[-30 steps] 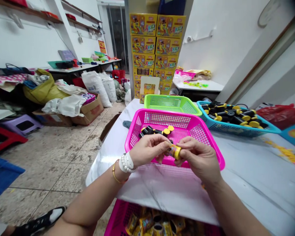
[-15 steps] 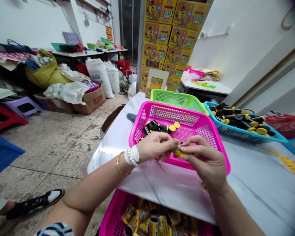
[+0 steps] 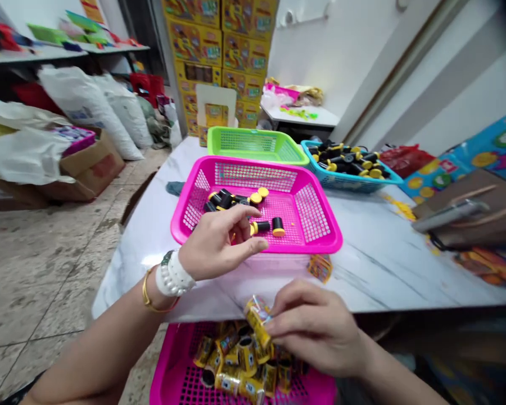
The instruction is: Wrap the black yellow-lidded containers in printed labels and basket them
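My left hand (image 3: 219, 242) hovers over the near-left part of the pink basket (image 3: 253, 247) on the table, thumb and fingers apart and nothing in them. Several black cups with yellow caps (image 3: 277, 226) lie in that basket. Lower down, my right hand (image 3: 316, 326) pinches a yellow printed cup sleeve (image 3: 258, 319) above a second pink basket (image 3: 164, 360). That lower basket holds a heap of similar yellow wrapped tubes (image 3: 248, 354), some showing dark open ends. A small yellow printed carton piece (image 3: 320, 267) lies on the table beside the upper basket.
Behind the upper basket stands a green basket (image 3: 257, 143); a blue basket (image 3: 349, 183) full of black and yellow cups is to its right. Yellow printed boxes (image 3: 244, 53) are stacked at the back. A brown carton (image 3: 459, 208) lies right; white sacks (image 3: 84, 107) stand left.
My hands have come apart. The right one moved down to the lower basket with the yellow piece, while the left opened over the upper basket. The view has turned right and down.
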Available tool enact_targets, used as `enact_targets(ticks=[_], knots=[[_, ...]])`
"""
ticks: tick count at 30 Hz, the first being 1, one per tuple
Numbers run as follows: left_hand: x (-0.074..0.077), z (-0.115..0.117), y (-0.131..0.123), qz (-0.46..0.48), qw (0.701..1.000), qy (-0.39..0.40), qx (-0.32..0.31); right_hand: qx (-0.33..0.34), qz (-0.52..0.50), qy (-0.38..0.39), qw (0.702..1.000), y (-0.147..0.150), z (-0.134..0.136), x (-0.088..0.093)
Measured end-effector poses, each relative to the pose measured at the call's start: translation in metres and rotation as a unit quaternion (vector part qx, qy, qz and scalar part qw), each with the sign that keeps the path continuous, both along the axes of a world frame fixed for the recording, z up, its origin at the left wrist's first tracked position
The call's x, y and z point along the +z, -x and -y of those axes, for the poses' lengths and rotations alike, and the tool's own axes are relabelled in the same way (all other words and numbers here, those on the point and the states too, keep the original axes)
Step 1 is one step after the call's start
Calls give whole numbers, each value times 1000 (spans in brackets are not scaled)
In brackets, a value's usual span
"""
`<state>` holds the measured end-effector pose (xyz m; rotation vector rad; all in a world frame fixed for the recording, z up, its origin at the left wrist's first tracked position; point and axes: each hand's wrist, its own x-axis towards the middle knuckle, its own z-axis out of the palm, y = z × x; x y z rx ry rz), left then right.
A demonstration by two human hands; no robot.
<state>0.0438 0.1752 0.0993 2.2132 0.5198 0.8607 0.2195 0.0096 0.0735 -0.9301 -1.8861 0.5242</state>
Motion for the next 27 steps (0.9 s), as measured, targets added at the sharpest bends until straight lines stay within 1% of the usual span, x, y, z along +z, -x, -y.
enact_targets(ticks=[3,4,5,6,7,8,9,10,12,14,16,18,21,23,25,27], knots=[[-9,0,-6,-34,989,-140,18,-8,50,9,999,-4,29,-33],[-12,0,-8,-39,983,-175,28,-29,59,10,998,-11,35,-40],[-15,0,-10,-43,977,-204,36,-71,62,11,995,-21,40,-46],[-18,0,-11,-44,973,-225,40,-136,66,10,988,-34,42,-49],[-21,-1,-11,-40,969,-239,41,-226,76,2,971,-49,42,-51],[-23,-1,-12,-34,967,-248,42,-323,102,-14,941,-64,40,-53],[-24,-1,-12,-27,965,-257,42,-393,145,-22,908,-79,36,-55],[-25,-2,-12,-22,963,-266,41,-428,185,-28,884,-92,31,-58],[-26,-2,-13,-19,958,-283,40,-434,207,-30,876,-110,20,-66],[-25,0,-14,-7,954,-297,42,-423,216,-33,879,-116,13,-75],[-23,4,-16,29,955,-291,46,-419,222,-46,879,-113,13,-80],[-19,9,-17,79,961,-262,46,-415,222,-70,880,-105,20,-77],[-14,18,-18,130,970,-204,32,-404,214,-143,878,-89,32,-59],[-11,21,-17,141,975,-172,14,-401,205,-195,871,-76,30,-43],[-10,22,-16,136,982,-129,-5,-396,186,-213,874,-59,16,-28],[-8,22,-15,130,989,-70,-15,-382,161,-210,886,-41,-6,-17]])
